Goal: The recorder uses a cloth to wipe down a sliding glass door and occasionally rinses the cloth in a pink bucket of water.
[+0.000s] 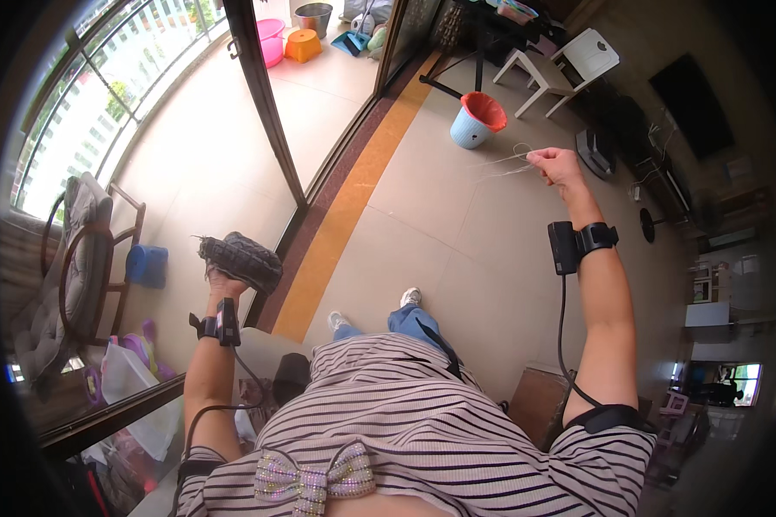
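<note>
My left hand (225,282) is raised at the left and holds a folded dark grey textile (249,258) with a quilted look and a frayed end. Held out at the upper right, my right hand (556,165) pinches a few thin pale threads (507,171) between thumb and fingers. The threads hang loosely to the left, one of them looped. Each wrist bears a strapped black device with a cable. The two hands are far apart, and no thread is seen joining them to the textile.
A pale blue bin (469,129) with a red liner stands on the tiled floor beyond the threads. A sliding door frame (268,116) runs along the left. A white chair (549,74) is at the upper right, a cushioned chair (78,258) and blue stool (147,266) at the left.
</note>
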`<action>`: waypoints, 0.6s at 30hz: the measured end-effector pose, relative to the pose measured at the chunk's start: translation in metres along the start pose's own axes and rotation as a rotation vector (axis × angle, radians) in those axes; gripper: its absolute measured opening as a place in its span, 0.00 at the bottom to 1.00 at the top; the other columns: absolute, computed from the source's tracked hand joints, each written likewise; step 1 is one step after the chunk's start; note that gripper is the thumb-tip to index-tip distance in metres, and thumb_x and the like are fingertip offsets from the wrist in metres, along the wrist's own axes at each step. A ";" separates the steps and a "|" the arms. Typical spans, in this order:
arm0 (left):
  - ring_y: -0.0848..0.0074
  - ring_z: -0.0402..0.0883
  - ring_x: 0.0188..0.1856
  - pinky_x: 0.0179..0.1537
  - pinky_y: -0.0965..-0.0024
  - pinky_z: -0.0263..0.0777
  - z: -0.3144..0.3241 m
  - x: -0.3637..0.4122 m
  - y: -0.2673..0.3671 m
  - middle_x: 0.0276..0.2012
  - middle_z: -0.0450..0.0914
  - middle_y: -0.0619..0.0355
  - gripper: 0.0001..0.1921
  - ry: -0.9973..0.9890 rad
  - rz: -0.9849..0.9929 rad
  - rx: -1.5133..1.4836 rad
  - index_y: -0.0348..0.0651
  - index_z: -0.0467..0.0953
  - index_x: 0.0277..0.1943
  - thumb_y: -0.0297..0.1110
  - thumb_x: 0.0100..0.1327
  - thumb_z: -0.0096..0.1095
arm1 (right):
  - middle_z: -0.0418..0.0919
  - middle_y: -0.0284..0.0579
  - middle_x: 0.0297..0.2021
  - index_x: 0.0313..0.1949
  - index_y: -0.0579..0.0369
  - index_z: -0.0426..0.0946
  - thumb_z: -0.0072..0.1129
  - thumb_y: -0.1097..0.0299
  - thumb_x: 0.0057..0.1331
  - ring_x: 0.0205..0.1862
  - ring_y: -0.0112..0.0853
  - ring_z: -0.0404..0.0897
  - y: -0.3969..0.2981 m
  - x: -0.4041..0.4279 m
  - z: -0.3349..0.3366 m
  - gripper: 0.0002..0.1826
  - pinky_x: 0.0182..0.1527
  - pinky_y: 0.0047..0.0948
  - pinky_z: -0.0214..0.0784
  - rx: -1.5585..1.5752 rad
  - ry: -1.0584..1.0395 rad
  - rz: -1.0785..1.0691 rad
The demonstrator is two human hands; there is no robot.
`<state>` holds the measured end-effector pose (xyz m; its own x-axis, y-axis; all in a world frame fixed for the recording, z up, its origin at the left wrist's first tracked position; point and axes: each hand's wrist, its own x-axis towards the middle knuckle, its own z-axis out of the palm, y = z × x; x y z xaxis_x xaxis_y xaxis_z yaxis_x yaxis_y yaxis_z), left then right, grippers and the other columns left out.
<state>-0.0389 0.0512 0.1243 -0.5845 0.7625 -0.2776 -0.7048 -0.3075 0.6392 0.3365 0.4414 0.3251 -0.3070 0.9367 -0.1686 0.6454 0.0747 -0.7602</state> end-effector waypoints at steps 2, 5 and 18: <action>0.63 0.73 0.37 0.44 0.56 0.66 -0.003 0.004 0.004 0.33 0.76 0.53 0.19 -0.019 0.060 0.089 0.43 0.73 0.34 0.50 0.52 0.45 | 0.68 0.30 0.15 0.26 0.56 0.75 0.60 0.66 0.48 0.15 0.17 0.62 0.013 0.000 -0.010 0.09 0.14 0.16 0.51 -0.021 0.043 0.028; 0.63 0.74 0.37 0.44 0.56 0.66 0.009 0.004 0.002 0.33 0.76 0.53 0.19 0.043 0.055 0.071 0.44 0.73 0.34 0.50 0.52 0.45 | 0.68 0.31 0.15 0.25 0.56 0.75 0.61 0.66 0.47 0.15 0.17 0.61 0.046 -0.001 -0.028 0.08 0.14 0.17 0.51 -0.087 0.108 0.004; 0.65 0.74 0.33 0.40 0.58 0.68 0.050 -0.006 -0.057 0.29 0.76 0.54 0.17 0.024 0.386 0.236 0.44 0.73 0.29 0.50 0.52 0.46 | 0.71 0.39 0.13 0.21 0.59 0.75 0.59 0.72 0.45 0.13 0.22 0.66 0.181 0.036 -0.138 0.05 0.15 0.19 0.57 -0.272 0.267 0.195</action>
<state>0.0250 0.0928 0.1258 -0.7975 0.6034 -0.0012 -0.3240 -0.4265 0.8445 0.5389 0.5355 0.2682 0.0079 0.9952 -0.0977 0.8455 -0.0588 -0.5308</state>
